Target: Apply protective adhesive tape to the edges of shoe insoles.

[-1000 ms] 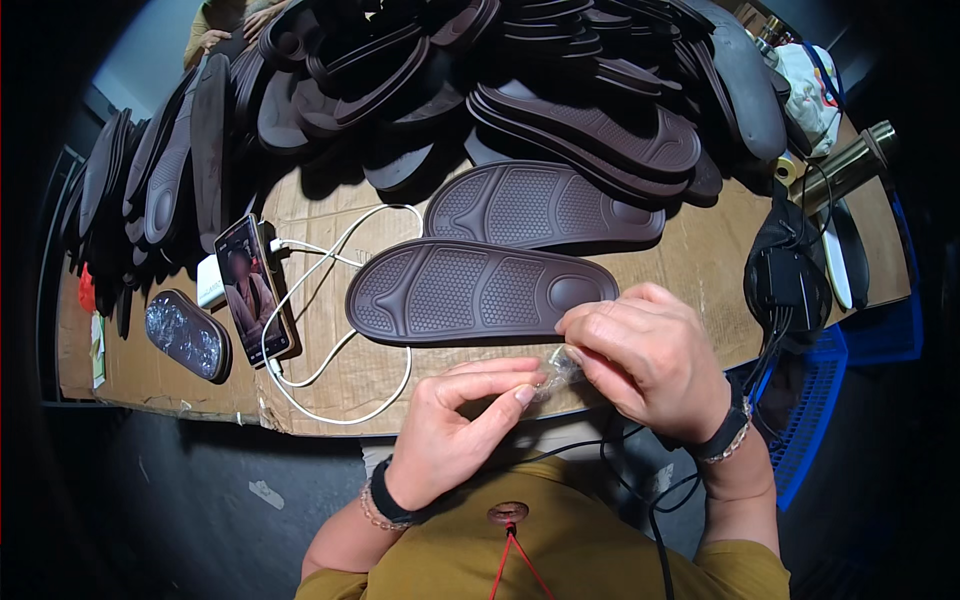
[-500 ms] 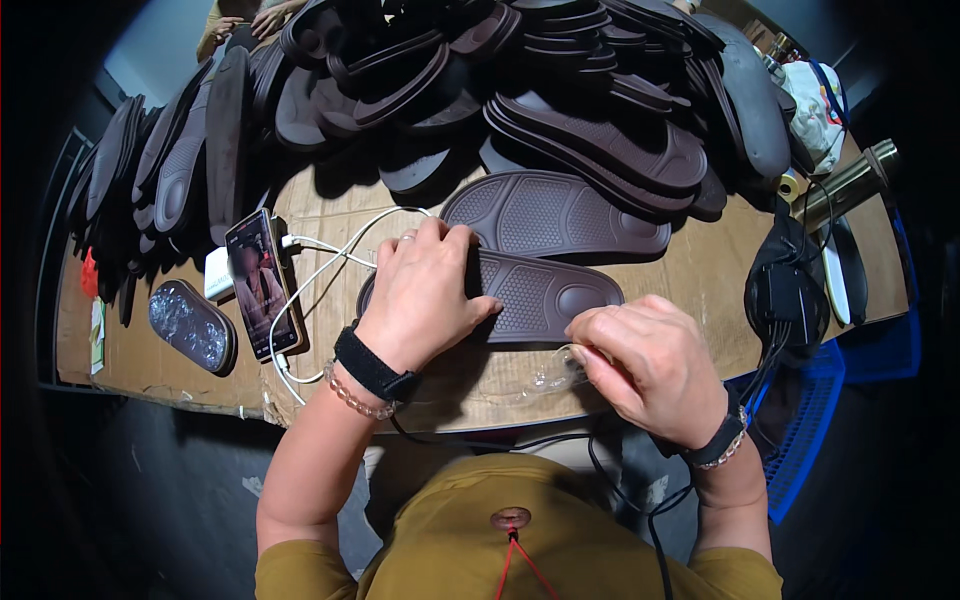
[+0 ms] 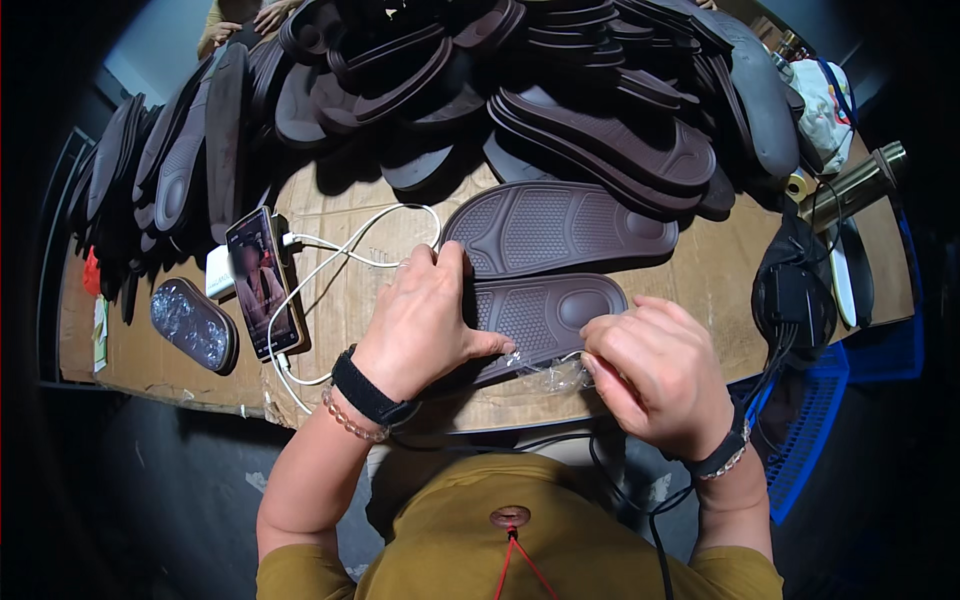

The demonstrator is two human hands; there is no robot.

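Observation:
Two dark brown textured slipper soles lie one behind the other on the cardboard-topped table. My left hand [image 3: 415,315] covers the left part of the near sole [image 3: 540,310], its fingers along the far edge and its thumb across the top. That thumb also touches a strip of clear plastic film [image 3: 555,374] at the sole's near edge. My right hand [image 3: 655,375] is closed in a pinch on the film's other end, by the sole's right end. Just beyond, the far sole [image 3: 560,230] lies flat, close to my left fingertips.
Large heaps of brown soles [image 3: 600,140] line the back. On the left are a phone [image 3: 262,285] with white cables, a white charger [image 3: 219,272] and a film-wrapped oval piece [image 3: 192,325]. A black pouch [image 3: 795,280], a metal cylinder [image 3: 855,185] and a blue crate [image 3: 810,430] are at right.
The near sole has turned, its left end swinging toward me with my left hand. My left thumb has come down onto the plastic film. My right hand has shifted slightly right.

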